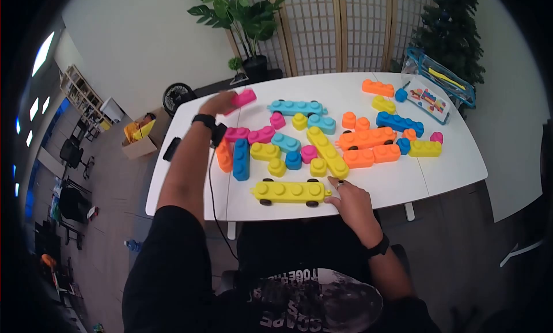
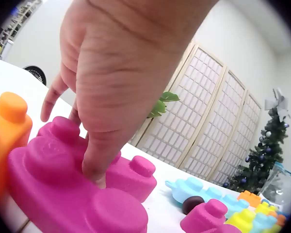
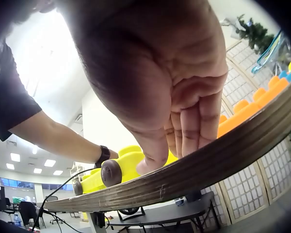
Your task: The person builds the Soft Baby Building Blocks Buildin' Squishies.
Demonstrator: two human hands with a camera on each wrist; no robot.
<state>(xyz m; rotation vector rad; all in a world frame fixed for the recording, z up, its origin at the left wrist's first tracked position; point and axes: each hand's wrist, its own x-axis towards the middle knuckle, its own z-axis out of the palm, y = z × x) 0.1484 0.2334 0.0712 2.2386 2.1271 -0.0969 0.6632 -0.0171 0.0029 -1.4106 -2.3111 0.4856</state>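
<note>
At the table's far left, my left hand [image 1: 218, 104] [image 2: 121, 73] grips the left end of a pink block [image 1: 245, 97] [image 2: 131, 177]; its fingertips are partly hidden. A yellow wheeled base [image 1: 290, 191] [image 3: 131, 162] stands at the front edge. My right hand [image 1: 354, 206] [image 3: 160, 87] rests at its right end, fingers extended and relaxed, the thumb beside the base's end. Just above that hand lies a long yellow block [image 1: 327, 152]. Closer to my left forearm are another pink block [image 1: 261, 135], a long blue block [image 1: 241, 160] and an orange block [image 1: 223, 155].
A light blue wheeled base [image 1: 296, 108] stands at the back, an orange wheeled base [image 1: 366, 138] at the right. Several loose blocks lie between them. A clear bag [image 1: 443, 79] and a picture card [image 1: 427, 99] are at the back right. A cable [image 1: 212, 189] hangs by my left arm.
</note>
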